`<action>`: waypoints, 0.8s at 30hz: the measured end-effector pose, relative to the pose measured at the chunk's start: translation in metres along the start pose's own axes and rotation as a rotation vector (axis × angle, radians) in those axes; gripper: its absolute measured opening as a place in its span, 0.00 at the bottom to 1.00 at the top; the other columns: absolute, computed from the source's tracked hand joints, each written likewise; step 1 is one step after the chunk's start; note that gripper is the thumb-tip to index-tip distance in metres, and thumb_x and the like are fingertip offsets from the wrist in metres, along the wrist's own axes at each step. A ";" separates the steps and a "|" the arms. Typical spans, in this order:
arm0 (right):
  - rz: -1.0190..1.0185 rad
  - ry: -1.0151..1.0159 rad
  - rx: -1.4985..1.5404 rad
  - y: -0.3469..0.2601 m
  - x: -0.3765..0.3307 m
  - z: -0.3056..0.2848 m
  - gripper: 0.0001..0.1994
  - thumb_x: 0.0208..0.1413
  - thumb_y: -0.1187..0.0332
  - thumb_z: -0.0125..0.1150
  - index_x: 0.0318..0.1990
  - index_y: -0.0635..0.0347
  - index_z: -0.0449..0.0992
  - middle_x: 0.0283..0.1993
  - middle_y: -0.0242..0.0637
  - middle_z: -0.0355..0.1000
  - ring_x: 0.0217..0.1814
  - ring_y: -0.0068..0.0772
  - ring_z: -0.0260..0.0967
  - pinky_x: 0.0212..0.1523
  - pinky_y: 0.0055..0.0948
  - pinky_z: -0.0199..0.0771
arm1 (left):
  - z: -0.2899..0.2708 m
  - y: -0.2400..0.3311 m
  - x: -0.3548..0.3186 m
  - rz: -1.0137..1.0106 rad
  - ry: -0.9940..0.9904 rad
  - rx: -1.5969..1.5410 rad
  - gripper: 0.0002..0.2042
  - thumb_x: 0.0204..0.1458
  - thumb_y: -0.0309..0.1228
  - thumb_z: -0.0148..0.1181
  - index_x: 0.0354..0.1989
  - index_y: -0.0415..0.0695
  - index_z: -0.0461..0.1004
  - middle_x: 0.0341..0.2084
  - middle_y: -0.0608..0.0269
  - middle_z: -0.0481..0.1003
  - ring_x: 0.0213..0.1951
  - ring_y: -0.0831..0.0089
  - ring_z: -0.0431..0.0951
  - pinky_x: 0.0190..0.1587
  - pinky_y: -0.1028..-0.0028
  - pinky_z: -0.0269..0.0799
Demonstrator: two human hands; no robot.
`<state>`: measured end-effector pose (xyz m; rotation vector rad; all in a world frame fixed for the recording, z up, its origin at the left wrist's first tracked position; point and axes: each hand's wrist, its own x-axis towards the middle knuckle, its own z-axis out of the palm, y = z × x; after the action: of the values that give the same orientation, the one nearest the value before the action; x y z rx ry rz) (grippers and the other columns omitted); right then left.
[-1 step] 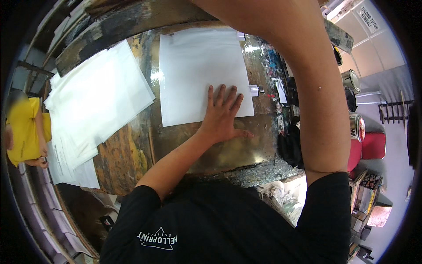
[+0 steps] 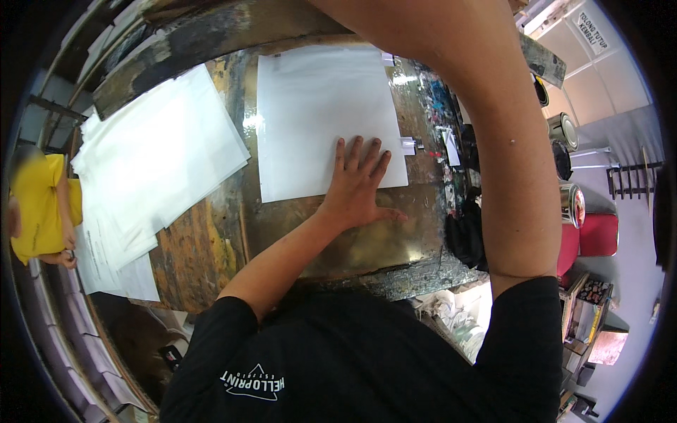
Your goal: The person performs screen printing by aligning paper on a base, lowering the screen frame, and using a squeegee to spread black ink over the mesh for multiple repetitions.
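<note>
My left hand lies flat with its fingers spread. Its fingertips rest on the lower right part of a white sheet, and the thumb reaches over the brown board below the sheet's edge. A small pale tab sticks out at the sheet's right side, and another pale tab is near its top right corner. Raised across the upper right is my right forearm; the hand at its end is beyond the top edge of the picture.
To the left, a loose stack of white sheets covers part of the paint-stained table. A person in a yellow shirt is at the far left. Along the right side are paint cans, a black cloth and a red chair.
</note>
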<state>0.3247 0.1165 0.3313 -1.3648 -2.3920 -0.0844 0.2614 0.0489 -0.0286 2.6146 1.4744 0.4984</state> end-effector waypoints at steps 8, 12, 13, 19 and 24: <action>0.007 0.065 -0.013 0.007 0.008 0.014 0.29 0.70 0.42 0.50 0.31 0.62 0.77 0.27 0.41 0.74 0.31 0.34 0.72 0.34 0.37 0.76 | 0.000 -0.001 -0.002 0.085 0.120 -0.015 0.60 0.45 0.82 0.51 0.74 0.38 0.64 0.73 0.42 0.61 0.75 0.42 0.56 0.77 0.35 0.39; -0.102 0.267 -0.084 0.012 0.006 0.026 0.32 0.70 0.40 0.50 0.34 0.65 0.80 0.33 0.49 0.80 0.39 0.45 0.79 0.42 0.45 0.78 | 0.003 -0.002 -0.013 0.054 0.050 0.011 0.59 0.47 0.80 0.52 0.75 0.40 0.63 0.73 0.43 0.63 0.75 0.45 0.59 0.77 0.37 0.43; -0.117 0.295 -0.089 0.013 0.006 0.027 0.32 0.70 0.40 0.50 0.35 0.65 0.80 0.34 0.50 0.80 0.40 0.48 0.80 0.44 0.46 0.78 | 0.004 -0.001 -0.015 0.044 0.051 -0.024 0.58 0.47 0.80 0.53 0.75 0.40 0.63 0.73 0.43 0.63 0.74 0.45 0.60 0.77 0.37 0.44; -0.112 0.249 -0.077 0.014 -0.001 0.030 0.28 0.67 0.41 0.53 0.37 0.63 0.79 0.35 0.50 0.79 0.40 0.51 0.78 0.47 0.48 0.77 | -0.057 -0.004 -0.027 0.002 0.279 -0.095 0.49 0.48 0.66 0.71 0.73 0.45 0.67 0.65 0.47 0.71 0.68 0.47 0.68 0.77 0.44 0.50; -0.195 0.220 -0.126 0.029 -0.038 0.073 0.25 0.62 0.45 0.61 0.45 0.62 0.79 0.39 0.50 0.80 0.46 0.54 0.79 0.48 0.53 0.77 | -0.195 -0.059 -0.083 -0.524 0.879 -1.221 0.48 0.48 0.24 0.81 0.76 0.30 0.55 0.41 0.53 0.80 0.40 0.69 0.83 0.50 0.69 0.83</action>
<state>0.3447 0.1181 0.2467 -1.1057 -2.3565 -0.4217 0.1092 -0.0045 0.1216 1.0209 1.2165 1.8278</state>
